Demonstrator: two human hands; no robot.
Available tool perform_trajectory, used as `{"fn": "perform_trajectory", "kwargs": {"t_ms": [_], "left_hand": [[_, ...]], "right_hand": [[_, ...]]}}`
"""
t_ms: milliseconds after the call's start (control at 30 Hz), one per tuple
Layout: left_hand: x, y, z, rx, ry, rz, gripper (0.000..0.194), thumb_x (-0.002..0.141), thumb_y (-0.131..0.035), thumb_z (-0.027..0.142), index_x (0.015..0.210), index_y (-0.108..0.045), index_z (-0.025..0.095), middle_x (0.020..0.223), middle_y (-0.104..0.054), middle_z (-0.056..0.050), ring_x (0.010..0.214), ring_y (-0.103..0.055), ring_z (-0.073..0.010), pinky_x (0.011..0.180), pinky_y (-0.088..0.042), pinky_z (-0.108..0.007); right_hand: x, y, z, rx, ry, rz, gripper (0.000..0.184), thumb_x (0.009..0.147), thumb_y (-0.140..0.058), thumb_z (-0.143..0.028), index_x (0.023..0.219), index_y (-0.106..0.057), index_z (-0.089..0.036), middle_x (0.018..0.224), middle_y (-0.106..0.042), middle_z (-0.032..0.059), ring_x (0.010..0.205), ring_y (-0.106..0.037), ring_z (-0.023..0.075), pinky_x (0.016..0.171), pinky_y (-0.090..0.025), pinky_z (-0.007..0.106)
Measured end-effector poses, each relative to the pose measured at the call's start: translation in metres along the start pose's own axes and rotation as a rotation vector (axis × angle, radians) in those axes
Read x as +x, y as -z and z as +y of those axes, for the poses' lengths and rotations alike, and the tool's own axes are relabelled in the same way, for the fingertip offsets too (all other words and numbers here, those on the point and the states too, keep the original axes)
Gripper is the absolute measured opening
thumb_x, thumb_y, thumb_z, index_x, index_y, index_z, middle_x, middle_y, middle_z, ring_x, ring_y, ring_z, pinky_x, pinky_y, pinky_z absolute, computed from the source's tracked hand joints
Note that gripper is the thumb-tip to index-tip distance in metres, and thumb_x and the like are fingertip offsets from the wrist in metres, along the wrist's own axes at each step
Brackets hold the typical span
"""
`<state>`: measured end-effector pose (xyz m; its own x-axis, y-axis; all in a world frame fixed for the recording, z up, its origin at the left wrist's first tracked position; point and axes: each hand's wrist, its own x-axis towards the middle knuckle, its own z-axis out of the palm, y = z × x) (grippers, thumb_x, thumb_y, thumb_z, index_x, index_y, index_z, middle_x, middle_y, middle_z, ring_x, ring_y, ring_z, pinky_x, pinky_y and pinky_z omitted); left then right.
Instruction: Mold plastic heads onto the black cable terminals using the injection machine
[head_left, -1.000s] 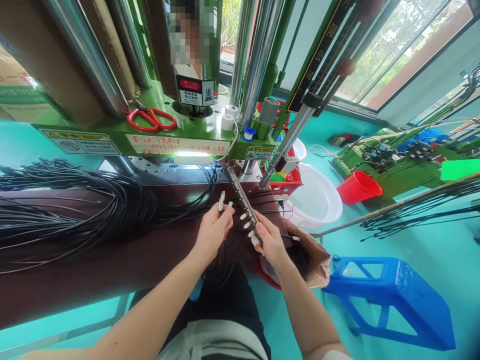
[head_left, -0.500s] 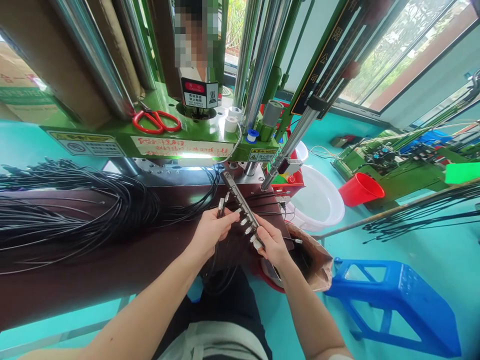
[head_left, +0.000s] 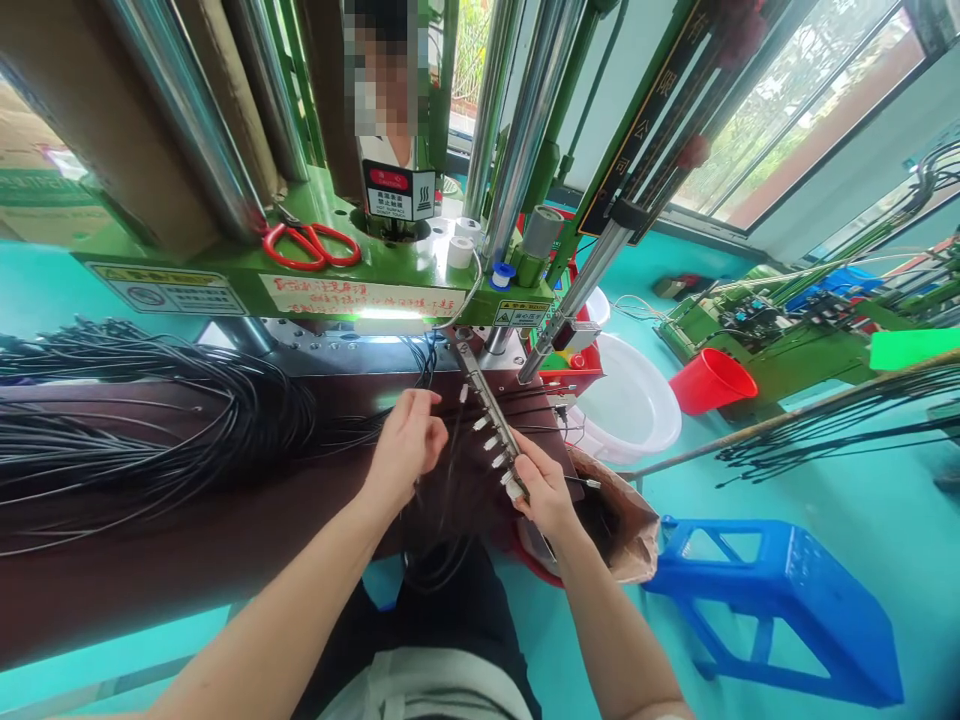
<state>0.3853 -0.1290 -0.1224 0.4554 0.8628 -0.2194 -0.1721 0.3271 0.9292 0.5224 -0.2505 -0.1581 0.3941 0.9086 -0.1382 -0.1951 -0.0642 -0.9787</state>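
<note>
My right hand [head_left: 544,485] is closed around the near end of a narrow metal bar [head_left: 491,410]. Several small silvery cable connectors [head_left: 491,443] stick out from the bar's left side. To the left of the bar is my left hand [head_left: 409,440], its fingers curled in. Black cables [head_left: 417,492] hang below that hand and loop down towards my lap; their upper ends are hidden in its fingers. Between the left hand and the bar, another connector [head_left: 463,393] shows near the bar's far half, with a blurred thin cable below it.
A green press [head_left: 165,240] with red-handled scissors [head_left: 311,246] stands ahead. A large bundle of black cables [head_left: 247,400] lies left on the brown table [head_left: 300,540]. To the right are a paper bag [head_left: 637,540], a white tub [head_left: 637,400], a red bucket [head_left: 712,380] and a blue stool [head_left: 787,570].
My left hand brought a cable connector to the bar, then drew back to the left with its fingers curled. The connector now sits apart from that hand. My right hand keeps holding the bar.
</note>
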Motion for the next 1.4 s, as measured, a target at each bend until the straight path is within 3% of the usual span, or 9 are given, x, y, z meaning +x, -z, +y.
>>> {"fn": "perform_trajectory", "kwargs": {"t_ms": [167, 267, 500, 633, 867, 1400], "left_hand": [[-0.001, 0.011, -0.004, 0.095, 0.036, -0.132, 0.027, 0.077, -0.051, 0.044, 0.069, -0.046, 0.019, 0.040, -0.026, 0.011, 0.031, -0.015, -0.0021, 0.031, -0.011, -0.014], [-0.001, 0.007, -0.004, 0.117, 0.037, -0.138, 0.029, 0.078, -0.051, 0.046, 0.069, -0.048, 0.018, 0.043, -0.025, 0.011, 0.033, -0.016, -0.0021, 0.032, -0.012, -0.014], [0.006, -0.001, -0.001, 0.140, 0.075, -0.181, 0.032, 0.070, -0.059, 0.045, 0.061, -0.050, 0.015, 0.042, -0.040, 0.007, 0.031, -0.021, -0.0016, 0.033, -0.010, -0.017], [0.008, 0.003, -0.001, 0.114, 0.052, -0.112, 0.028, 0.068, -0.062, 0.041, 0.063, -0.050, 0.016, 0.046, -0.047, 0.005, 0.031, -0.024, -0.0022, 0.032, -0.012, -0.017], [0.008, 0.010, -0.003, 0.088, 0.014, -0.058, 0.025, 0.066, -0.064, 0.039, 0.065, -0.055, 0.015, 0.046, -0.033, 0.007, 0.036, -0.023, -0.0025, 0.035, -0.014, -0.018], [0.014, 0.016, -0.004, 0.390, -0.205, -0.051, 0.022, 0.073, -0.056, 0.034, 0.060, -0.052, 0.017, 0.044, -0.036, 0.006, 0.042, -0.027, -0.0068, 0.041, -0.021, -0.021]], "right_hand": [[0.005, 0.003, 0.002, 0.067, -0.016, -0.006, 0.047, 0.082, -0.057, -0.041, 0.124, -0.052, -0.021, 0.051, -0.038, -0.0068, 0.036, -0.024, 0.0031, 0.030, -0.017, 0.015], [0.006, 0.003, 0.001, 0.056, -0.036, -0.021, 0.046, 0.081, -0.058, -0.040, 0.123, -0.053, -0.021, 0.051, -0.039, -0.0063, 0.036, -0.026, 0.0036, 0.030, -0.017, 0.015], [0.004, 0.001, -0.003, 0.027, -0.049, -0.035, 0.047, 0.080, -0.059, -0.040, 0.122, -0.054, -0.020, 0.052, -0.040, -0.0054, 0.037, -0.026, 0.0035, 0.030, -0.016, 0.014], [0.004, 0.001, -0.006, 0.013, -0.063, -0.045, 0.046, 0.080, -0.059, -0.042, 0.121, -0.056, -0.021, 0.054, -0.041, -0.0044, 0.039, -0.027, 0.0036, 0.031, -0.017, 0.015], [0.003, 0.003, -0.004, 0.006, -0.073, -0.062, 0.046, 0.080, -0.059, -0.042, 0.121, -0.056, -0.021, 0.054, -0.042, -0.0045, 0.038, -0.028, 0.0037, 0.030, -0.016, 0.015], [0.007, -0.001, -0.006, -0.192, 0.014, -0.147, 0.050, 0.083, -0.055, -0.044, 0.126, -0.051, -0.019, 0.055, -0.044, -0.0038, 0.038, -0.028, 0.0033, 0.031, -0.020, 0.016]]}}
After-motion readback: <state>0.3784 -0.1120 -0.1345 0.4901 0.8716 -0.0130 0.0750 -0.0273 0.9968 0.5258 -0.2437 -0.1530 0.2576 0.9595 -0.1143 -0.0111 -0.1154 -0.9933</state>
